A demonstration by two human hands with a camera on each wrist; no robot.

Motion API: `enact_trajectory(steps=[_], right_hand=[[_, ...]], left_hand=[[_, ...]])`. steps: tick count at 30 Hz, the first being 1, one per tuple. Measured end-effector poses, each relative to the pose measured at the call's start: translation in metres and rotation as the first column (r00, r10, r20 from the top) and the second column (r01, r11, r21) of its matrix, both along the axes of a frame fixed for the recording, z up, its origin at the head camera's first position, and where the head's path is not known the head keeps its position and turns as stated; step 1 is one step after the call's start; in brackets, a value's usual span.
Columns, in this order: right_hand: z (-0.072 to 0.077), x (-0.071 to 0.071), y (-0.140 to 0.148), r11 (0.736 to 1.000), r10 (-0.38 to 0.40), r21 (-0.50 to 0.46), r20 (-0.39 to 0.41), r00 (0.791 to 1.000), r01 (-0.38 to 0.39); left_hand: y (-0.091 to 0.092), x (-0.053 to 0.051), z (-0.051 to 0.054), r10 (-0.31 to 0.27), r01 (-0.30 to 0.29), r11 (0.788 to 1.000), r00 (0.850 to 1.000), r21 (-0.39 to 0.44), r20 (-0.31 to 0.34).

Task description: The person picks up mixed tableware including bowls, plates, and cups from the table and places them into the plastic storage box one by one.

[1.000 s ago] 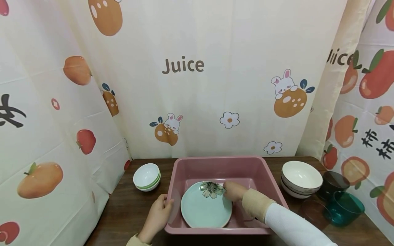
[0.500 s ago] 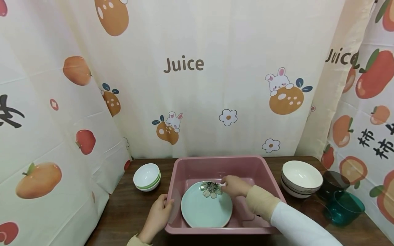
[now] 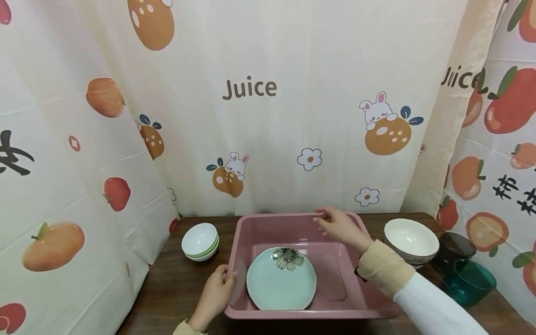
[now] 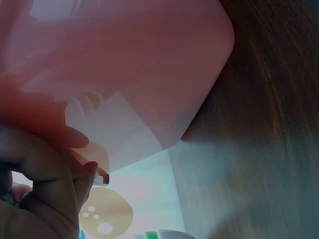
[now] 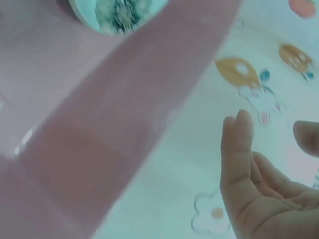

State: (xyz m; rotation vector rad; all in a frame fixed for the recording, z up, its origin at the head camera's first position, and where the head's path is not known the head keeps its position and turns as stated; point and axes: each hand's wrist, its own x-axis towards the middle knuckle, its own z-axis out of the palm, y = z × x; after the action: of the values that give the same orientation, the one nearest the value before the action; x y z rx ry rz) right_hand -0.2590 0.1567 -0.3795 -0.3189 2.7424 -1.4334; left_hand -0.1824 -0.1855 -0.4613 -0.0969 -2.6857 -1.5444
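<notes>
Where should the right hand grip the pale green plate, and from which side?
Probably pinch the plate by its right rim, the right hand coming from above and the right. It lies face up near the left and front walls of the pink tub, with bare tub floor along that right side.

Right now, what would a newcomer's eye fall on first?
Probably the large pink basin on the dark table, with a pale green flower-printed plate inside, toward the left. The left hand grips the basin's left edge, while the right hand hovers empty near its far edge.
</notes>
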Motion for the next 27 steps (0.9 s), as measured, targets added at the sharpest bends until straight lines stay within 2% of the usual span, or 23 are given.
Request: enact_trajectory(steps=[8,13,16,20,27], right_hand=[[0.026,0.007,0.05,0.996,-0.048,0.073,-0.059,0.997,0.052],[0.036,0.01,0.081,0.989,-0.084,0.118,-0.076,0.994,0.093],[0.038,0.01,0.1,0.983,-0.119,0.136,-0.07,0.99,0.127],[0.038,0.008,0.128,0.962,-0.162,0.21,-0.072,0.984,0.174],[0.029,0.005,0.171,0.928,-0.208,0.312,-0.02,0.978,0.204]], left_hand=[[-0.001,0.0,0.0,0.003,-0.003,1.0,1.0,-0.007,-0.002],[0.0,0.001,0.001,0.001,-0.001,1.0,1.0,-0.016,0.001],[0.0,0.001,0.002,0.0,0.0,1.0,1.0,-0.016,0.001],[0.001,0.001,0.002,0.001,-0.001,1.0,1.0,-0.007,0.005],[0.001,0.001,0.002,0.005,-0.005,1.0,1.0,-0.001,0.007]])
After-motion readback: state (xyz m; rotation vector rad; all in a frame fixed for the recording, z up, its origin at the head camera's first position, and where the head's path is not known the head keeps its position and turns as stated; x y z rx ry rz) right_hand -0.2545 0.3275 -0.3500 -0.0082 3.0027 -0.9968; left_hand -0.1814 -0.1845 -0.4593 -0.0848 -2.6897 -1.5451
